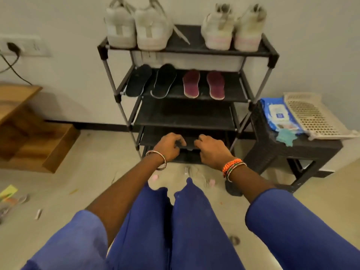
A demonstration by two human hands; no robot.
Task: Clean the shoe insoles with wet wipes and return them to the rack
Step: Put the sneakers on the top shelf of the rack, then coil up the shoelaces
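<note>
A black shoe rack (251, 50) with several tiers stands against the far wall. Its top tier carries four pale sneakers (153, 30) in two pairs. The tier below holds four insoles: two black insoles (163, 80) on the left, two maroon insoles (191, 83) on the right. On the dark tabletop (311, 146) to the right lie one wet wipes pack (276, 112) and one perforated tray (309, 115). The left hand (168, 146) and the right hand (211, 150), fingers curled, grip a dark object at a low tier; what it is cannot be told.
</note>
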